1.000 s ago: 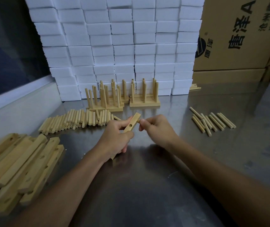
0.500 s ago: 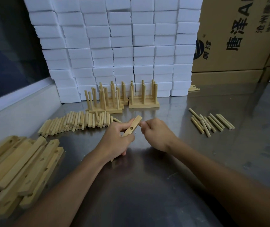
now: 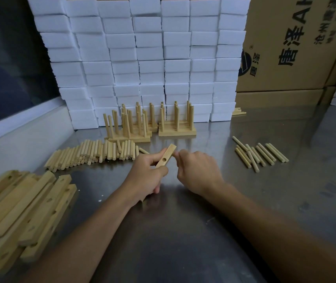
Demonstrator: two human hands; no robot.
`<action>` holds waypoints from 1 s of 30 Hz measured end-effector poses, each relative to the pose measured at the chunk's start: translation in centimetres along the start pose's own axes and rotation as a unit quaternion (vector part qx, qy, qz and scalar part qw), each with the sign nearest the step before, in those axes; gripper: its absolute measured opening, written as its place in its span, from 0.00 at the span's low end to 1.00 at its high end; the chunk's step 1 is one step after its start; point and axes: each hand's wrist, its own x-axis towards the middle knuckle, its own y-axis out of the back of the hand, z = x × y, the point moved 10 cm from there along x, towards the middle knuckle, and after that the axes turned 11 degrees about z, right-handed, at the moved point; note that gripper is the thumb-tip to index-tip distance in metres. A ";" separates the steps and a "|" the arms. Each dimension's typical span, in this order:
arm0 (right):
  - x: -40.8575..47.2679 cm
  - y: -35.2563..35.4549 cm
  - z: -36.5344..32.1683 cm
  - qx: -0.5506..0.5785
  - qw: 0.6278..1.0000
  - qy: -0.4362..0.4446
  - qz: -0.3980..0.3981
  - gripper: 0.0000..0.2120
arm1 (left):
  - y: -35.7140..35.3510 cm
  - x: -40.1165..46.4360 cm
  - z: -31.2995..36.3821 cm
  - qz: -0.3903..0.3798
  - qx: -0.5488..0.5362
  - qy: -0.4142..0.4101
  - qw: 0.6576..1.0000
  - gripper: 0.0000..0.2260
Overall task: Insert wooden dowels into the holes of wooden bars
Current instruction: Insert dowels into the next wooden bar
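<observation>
The left hand (image 3: pixel 145 176) grips a wooden bar (image 3: pixel 166 156) tilted toward 1 o'clock, hole facing up for loading, while the right hand (image 3: pixel 197 170), fingers curled at its tip (dowel unseen), sits close at 3 o'clock

**Two bare arms, nothing worn**

From where I stand, only the person's forearms and hands come into sight, reaching in from the lower edge. The left hand (image 3: pixel 145 176) and the right hand (image 3: pixel 198 172) are both bare: no gloves, rings or tape that I can make out. Both forearms are uncovered right down to the bottom of the view, with no sleeve or cuff showing anywhere along them. The wrists carry no watch, band or bracelet. The fingers look slim, and the nails are too small to judge.
</observation>
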 end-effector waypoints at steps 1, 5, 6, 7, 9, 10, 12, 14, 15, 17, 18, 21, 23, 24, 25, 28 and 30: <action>0.0 -0.1 0.1 -0.003 1.000 -0.004 0.005 0.11 | -0.1 0.0 -0.2 -0.003 0.004 0.006 1.000 0.26; 0.2 -0.2 1.3 0.021 0.998 -0.057 0.024 0.18 | -0.2 0.1 -1.1 -0.003 -0.046 0.056 0.997 0.26; 0.1 -0.1 1.6 0.041 0.996 -0.078 0.033 0.20 | -0.3 0.1 -1.4 -0.005 -0.069 0.071 0.995 0.26; 0.0 0.1 1.9 0.068 0.992 -0.100 0.044 0.22 | -0.3 0.1 -1.6 -0.006 -0.091 0.085 0.992 0.26; -0.3 0.2 2.8 0.149 0.975 -0.151 0.063 0.25 | -0.1 0.2 -2.0 0.003 -0.122 0.105 0.987 0.26; -0.4 0.1 3.2 0.205 0.959 -0.179 0.073 0.26 | 0.2 0.3 -2.1 0.011 -0.134 0.114 0.984 0.26; -0.7 -0.4 4.3 0.316 0.913 -0.243 0.086 0.28 | 0.6 0.3 -2.4 0.032 -0.161 0.133 0.977 0.27; -1.1 -1.3 5.6 0.383 0.867 -0.308 0.084 0.29 | 1.2 0.4 -2.8 0.057 -0.198 0.152 0.967 0.27; -1.3 -1.6 6.0 0.395 0.854 -0.328 0.082 0.29 | 1.5 0.4 -3.0 0.070 -0.219 0.162 0.960 0.25; -1.2 -1.9 6.2 0.379 0.866 -0.319 0.066 0.28 | 1.9 0.5 -3.2 0.088 -0.248 0.173 0.949 0.17; -1.0 -1.9 5.7 0.353 0.887 -0.294 0.051 0.26 | 2.0 0.5 -3.3 0.093 -0.254 0.175 0.947 0.13; -0.6 -2.6 3.2 0.179 0.971 -0.156 -0.019 0.17 | 2.2 0.5 -3.4 0.100 -0.275 0.183 0.938 0.07; -0.8 -3.2 1.3 0.072 0.994 -0.070 -0.045 0.13 | 2.3 0.5 -3.6 0.108 -0.307 0.199 0.925 0.05; -0.8 -3.3 0.8 0.055 0.996 -0.052 -0.048 0.12 | 2.4 0.5 -3.7 0.112 -0.326 0.204 0.916 0.05; -0.7 -3.4 0.7 0.051 0.996 -0.052 -0.049 0.11 | 2.5 0.6 -3.8 0.115 -0.342 0.206 0.909 0.05; -0.2 -3.6 1.5 0.042 0.993 -0.095 -0.051 0.11 | 2.7 0.7 -3.9 0.114 -0.371 0.205 0.899 0.07; 0.3 -4.1 1.6 0.022 0.992 -0.109 -0.054 0.13 | 2.6 0.8 -4.1 0.112 -0.392 0.212 0.888 0.08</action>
